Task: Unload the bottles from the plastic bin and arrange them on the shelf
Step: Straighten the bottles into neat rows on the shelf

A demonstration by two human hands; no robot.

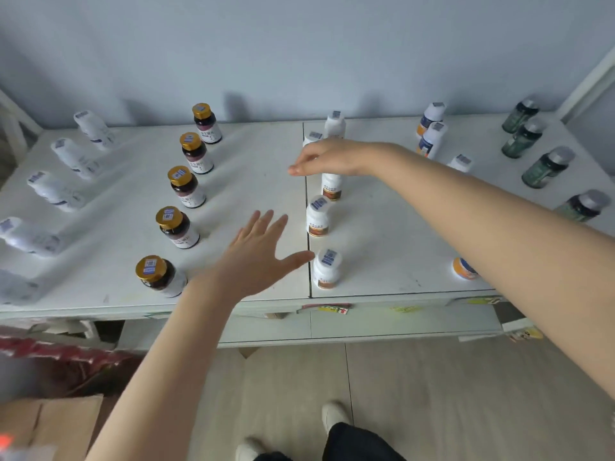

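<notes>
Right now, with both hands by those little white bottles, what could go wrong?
1. The left hand has its thumb very close to the front white bottle, which stands near the front edge of the shelf. A bump might knock it to the floor.
2. The right hand covers the top of the covered white bottle in a tight row. Moving it crookedly could topple the next white bottle in front of it.
</notes>
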